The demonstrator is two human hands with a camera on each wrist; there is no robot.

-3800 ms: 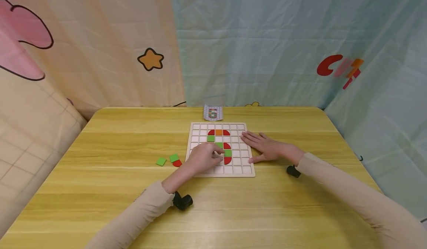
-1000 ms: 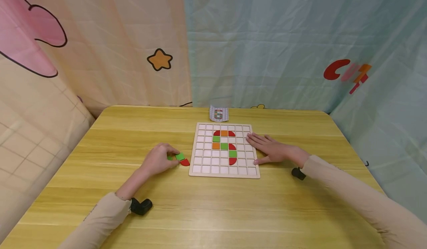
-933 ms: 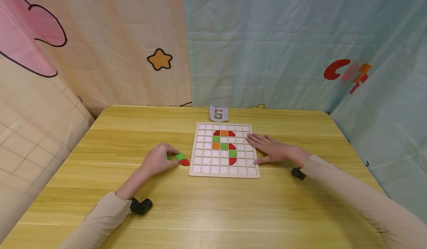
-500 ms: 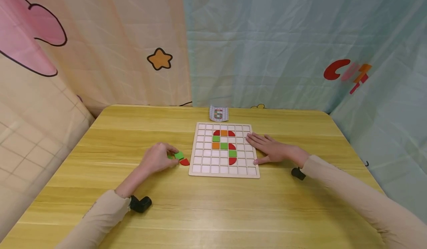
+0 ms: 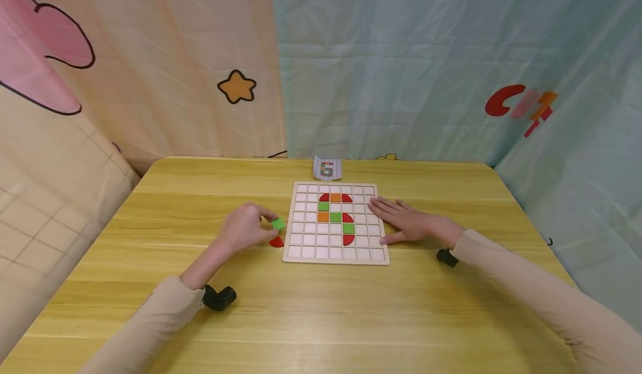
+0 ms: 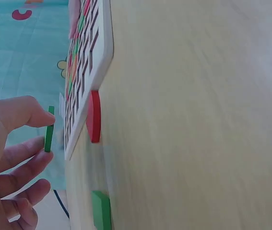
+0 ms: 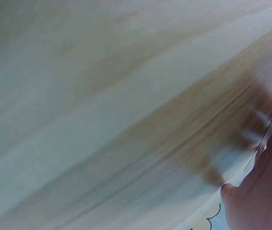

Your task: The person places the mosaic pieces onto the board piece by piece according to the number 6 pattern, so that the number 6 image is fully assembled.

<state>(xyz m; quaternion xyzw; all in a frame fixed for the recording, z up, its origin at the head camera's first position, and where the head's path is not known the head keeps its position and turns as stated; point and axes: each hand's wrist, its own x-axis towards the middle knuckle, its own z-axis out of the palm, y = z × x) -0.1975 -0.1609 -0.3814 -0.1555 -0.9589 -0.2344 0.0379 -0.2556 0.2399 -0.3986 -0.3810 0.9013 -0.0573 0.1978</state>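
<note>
My left hand [image 5: 247, 228] pinches a green square tile [image 5: 278, 224] between thumb and fingers, lifted off the table just left of the board. In the left wrist view that tile [image 6: 49, 129] is seen edge-on. Below it a red quarter-round tile [image 5: 276, 242] lies beside the board's left edge. Another green tile [image 6: 101, 210] lies on the table, hidden by the hand in the head view. The white grid board [image 5: 303, 254] bears red, orange and green tiles set in its cells. My right hand [image 5: 408, 222] rests with spread fingers on the board's right edge.
A small card [image 5: 327, 168] with a coloured grid pattern lies behind the board, near the far table edge. Curtains [image 5: 411, 73] hang behind the wooden table [image 5: 321, 318]. A black wrist device [image 5: 219, 298] sits at each cuff.
An orange tile now sits on the board, left of the middle green one. My left hand went back to the loose tiles and has raised a green one towards the board. The right hand stays put.
</note>
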